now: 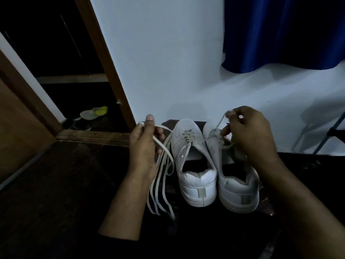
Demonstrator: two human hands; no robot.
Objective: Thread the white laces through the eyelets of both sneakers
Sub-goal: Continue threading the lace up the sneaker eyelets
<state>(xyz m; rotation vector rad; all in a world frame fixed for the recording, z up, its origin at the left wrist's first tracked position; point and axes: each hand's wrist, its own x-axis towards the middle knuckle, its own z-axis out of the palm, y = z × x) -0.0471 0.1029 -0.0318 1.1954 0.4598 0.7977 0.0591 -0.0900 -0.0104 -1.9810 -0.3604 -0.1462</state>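
Your right hand [248,131] pinched the lace end [226,114] above the right sneaker [237,187], just beyond its eyelets, while your left hand [143,146] gripped spare laces [164,165].

Two sneakers stand side by side on the floor [56,184], heels toward the camera, toes toward the wall [158,62]. The left sneaker [192,165] touches the right sneaker [237,184] along their inner sides. The left hand [143,146] is just left of the left sneaker, with loose laces [160,184] hanging from it down beside that shoe. The right hand [248,133] is above the right sneaker's front, pinching a lace end [222,120]. A doorway [74,90] opens at far left, a sandal [93,113] lying beyond its threshold. A curtain [280,34] hangs at upper right.
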